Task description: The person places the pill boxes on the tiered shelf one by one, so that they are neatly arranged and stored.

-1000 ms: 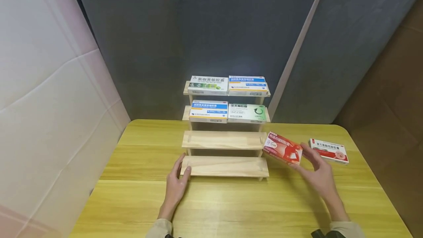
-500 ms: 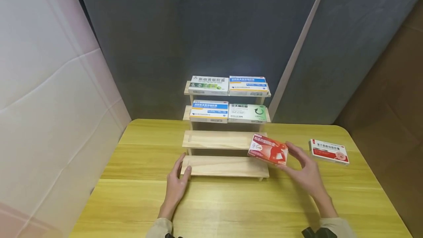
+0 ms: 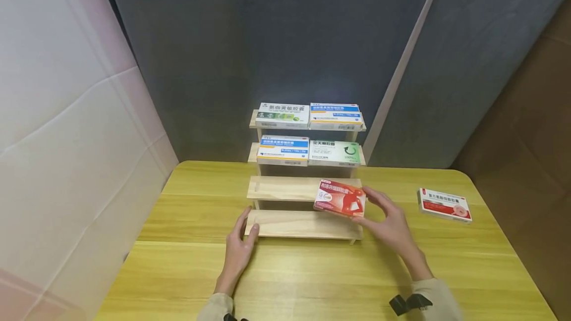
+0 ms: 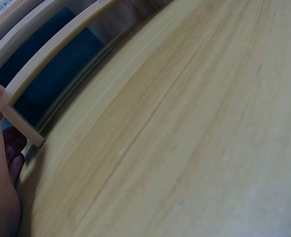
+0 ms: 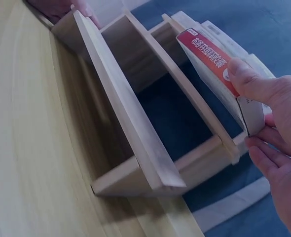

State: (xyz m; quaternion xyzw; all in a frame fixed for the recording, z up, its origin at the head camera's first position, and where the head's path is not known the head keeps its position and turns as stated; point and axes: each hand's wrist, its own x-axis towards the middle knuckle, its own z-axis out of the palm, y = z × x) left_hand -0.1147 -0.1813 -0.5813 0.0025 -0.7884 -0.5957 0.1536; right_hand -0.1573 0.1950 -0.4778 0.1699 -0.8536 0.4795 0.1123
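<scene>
A red and white medicine box (image 3: 340,198) is pinched at its right end by my right hand (image 3: 389,224). In the right wrist view the medicine box (image 5: 212,69) is tilted, with my thumb on its printed face and fingers beneath. It hovers over the right half of the wooden step rack (image 3: 285,188), in front of the second step from the bottom. My left hand (image 3: 238,249) grips the left end of the lowest step, thumb on top. In the left wrist view the curled fingers (image 4: 15,150) sit by the rack's leg (image 4: 24,126).
Two white and green boxes (image 3: 283,115) (image 3: 334,153) and two blue and white boxes (image 3: 335,116) (image 3: 283,150) fill the upper two steps. Another red and white box (image 3: 444,205) lies on the table (image 3: 303,281) at right. A dark curtain (image 3: 290,38) hangs behind.
My right hand has carried the red medicine box leftward from beside the rack to over its right half, and the box has become more level. The left hand stays in place.
</scene>
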